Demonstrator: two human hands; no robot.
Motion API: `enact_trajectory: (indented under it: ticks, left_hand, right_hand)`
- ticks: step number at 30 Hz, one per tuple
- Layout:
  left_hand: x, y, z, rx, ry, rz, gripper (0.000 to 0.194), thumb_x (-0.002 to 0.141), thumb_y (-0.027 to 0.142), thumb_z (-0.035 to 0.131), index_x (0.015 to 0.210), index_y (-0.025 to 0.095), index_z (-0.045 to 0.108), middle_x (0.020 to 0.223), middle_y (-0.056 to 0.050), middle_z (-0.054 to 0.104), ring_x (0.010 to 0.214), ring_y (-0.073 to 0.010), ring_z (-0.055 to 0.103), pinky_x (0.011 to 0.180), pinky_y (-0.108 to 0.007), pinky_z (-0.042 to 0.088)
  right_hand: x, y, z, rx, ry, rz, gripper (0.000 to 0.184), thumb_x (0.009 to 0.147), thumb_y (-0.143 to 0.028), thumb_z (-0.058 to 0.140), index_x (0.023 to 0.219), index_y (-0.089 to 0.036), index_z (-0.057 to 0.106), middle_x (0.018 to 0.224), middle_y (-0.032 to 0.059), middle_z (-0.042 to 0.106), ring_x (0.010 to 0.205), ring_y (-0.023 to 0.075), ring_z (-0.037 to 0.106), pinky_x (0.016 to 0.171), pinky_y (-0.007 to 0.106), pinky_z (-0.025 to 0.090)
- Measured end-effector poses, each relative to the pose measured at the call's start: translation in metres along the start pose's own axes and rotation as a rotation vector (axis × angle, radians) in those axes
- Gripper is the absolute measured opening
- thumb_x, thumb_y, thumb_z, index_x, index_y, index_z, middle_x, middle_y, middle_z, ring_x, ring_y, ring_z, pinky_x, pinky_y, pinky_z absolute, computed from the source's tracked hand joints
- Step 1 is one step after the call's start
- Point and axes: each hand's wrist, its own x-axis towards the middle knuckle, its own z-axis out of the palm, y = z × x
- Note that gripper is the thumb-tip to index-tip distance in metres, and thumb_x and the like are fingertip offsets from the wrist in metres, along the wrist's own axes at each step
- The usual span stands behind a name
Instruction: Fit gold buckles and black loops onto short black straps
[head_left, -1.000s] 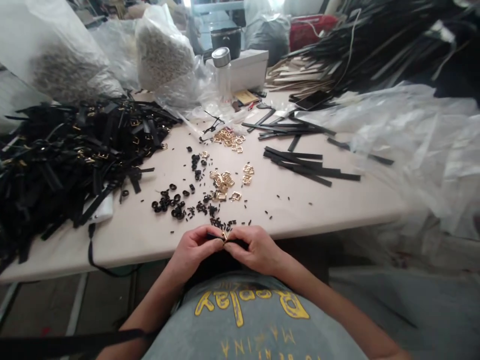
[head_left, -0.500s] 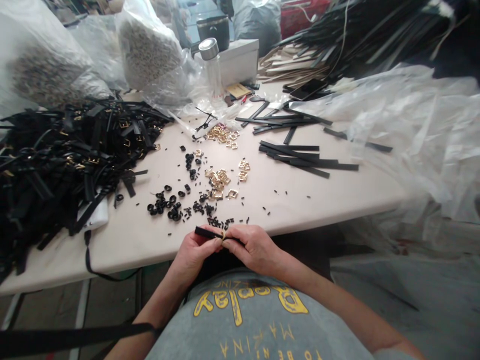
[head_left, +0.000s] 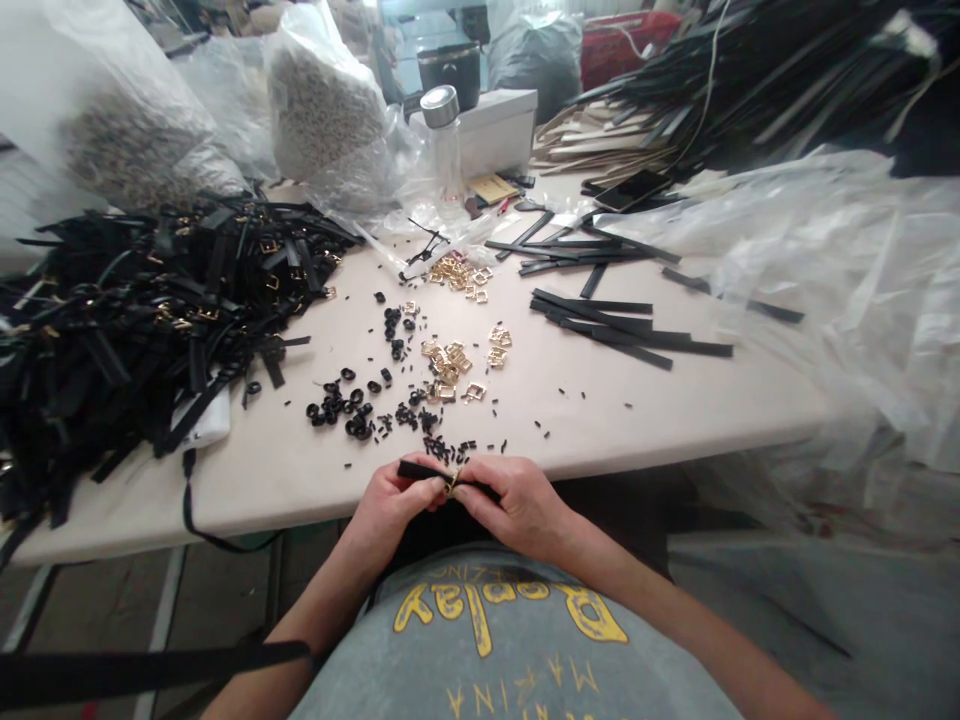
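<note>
At the table's front edge, my left hand [head_left: 401, 505] pinches a black strap [head_left: 421, 471] whose flat end sticks out to the left. A gold buckle [head_left: 452, 484] sits on the strap between my fingertips. My right hand [head_left: 517, 500] grips the strap's other side, right at the buckle, with thumb and fingers pressed together. Just beyond my hands lie small black pins [head_left: 450, 450], black ring-shaped loops [head_left: 360, 423] and loose gold buckles [head_left: 448, 360]. My fingers partly hide the buckle and the strap.
A heap of black buckled straps [head_left: 150, 300] covers the table's left side. Plain black strips [head_left: 600, 318] lie at right, beside clear plastic sheeting [head_left: 847, 260]. Behind stand filled plastic bags [head_left: 322, 110], a glass bottle [head_left: 446, 150] and a white box [head_left: 495, 135].
The view has shifted slightly, so everything sits a little further right. Both hands stay on the strap, and more of the gold buckle shows between the fingertips.
</note>
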Motion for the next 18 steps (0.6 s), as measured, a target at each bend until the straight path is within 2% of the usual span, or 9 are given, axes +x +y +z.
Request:
enact_trajectory:
  ticks: [3, 7, 11, 13, 15, 18]
  left_hand:
    - [-0.001, 0.002, 0.004, -0.009, 0.006, -0.005, 0.012, 0.073, 0.025, 0.071, 0.078, 0.015, 0.07, 0.063, 0.001, 0.062, 0.062, -0.0115, 0.053, 0.061, -0.021, 0.042]
    - [0.002, 0.007, 0.011, 0.023, 0.042, 0.002, 0.016, 0.072, 0.026, 0.069, 0.082, 0.014, 0.071, 0.064, -0.001, 0.064, 0.06, -0.013, 0.055, 0.061, -0.024, 0.045]
    - [0.002, 0.007, 0.014, 0.286, 0.093, 0.213, 0.019, 0.078, 0.021, 0.062, 0.091, 0.016, 0.074, 0.087, -0.007, 0.071, 0.082, -0.0194, 0.064, 0.078, -0.029, 0.05]
    - [0.001, 0.005, 0.012, 0.421, 0.066, 0.322, 0.028, 0.078, 0.013, 0.056, 0.101, 0.016, 0.073, 0.093, -0.008, 0.07, 0.087, -0.0198, 0.064, 0.083, -0.031, 0.05]
    - [-0.002, 0.004, 0.009, 0.462, 0.001, 0.375, 0.038, 0.078, 0.009, 0.051, 0.11, 0.016, 0.071, 0.094, -0.008, 0.069, 0.084, -0.0185, 0.063, 0.082, -0.031, 0.05]
    - [-0.005, 0.005, 0.005, 0.376, -0.094, 0.336, 0.033, 0.085, 0.015, 0.05, 0.111, 0.016, 0.07, 0.093, -0.008, 0.067, 0.08, -0.0167, 0.061, 0.076, -0.028, 0.051]
  right_hand:
    - [0.002, -0.003, 0.001, 0.028, 0.015, 0.031, 0.02, 0.09, -0.021, 0.053, 0.072, -0.018, 0.061, 0.064, -0.0013, 0.06, 0.057, 0.0104, 0.053, 0.057, 0.021, 0.038]
    - [0.004, 0.001, 0.006, -0.053, 0.058, 0.077, 0.024, 0.088, -0.022, 0.053, 0.064, -0.019, 0.055, 0.059, -0.0021, 0.057, 0.054, 0.0105, 0.05, 0.055, 0.022, 0.036]
    - [0.005, 0.014, 0.01, -0.153, 0.08, 0.096, 0.025, 0.09, -0.026, 0.053, 0.066, -0.019, 0.055, 0.058, -0.0015, 0.057, 0.053, 0.0118, 0.051, 0.054, 0.023, 0.036]
    - [0.005, 0.019, 0.011, -0.182, 0.096, 0.105, 0.027, 0.091, -0.029, 0.052, 0.066, -0.019, 0.056, 0.058, -0.001, 0.057, 0.053, 0.0123, 0.052, 0.053, 0.023, 0.036]
    - [0.005, 0.02, 0.01, -0.189, 0.108, 0.116, 0.029, 0.091, -0.031, 0.053, 0.065, -0.019, 0.056, 0.058, -0.0009, 0.057, 0.052, 0.0124, 0.051, 0.053, 0.023, 0.036]
    - [0.005, 0.016, 0.006, -0.139, 0.059, 0.149, 0.03, 0.091, -0.032, 0.052, 0.066, -0.018, 0.059, 0.058, -0.0007, 0.058, 0.053, 0.0125, 0.052, 0.053, 0.023, 0.037]
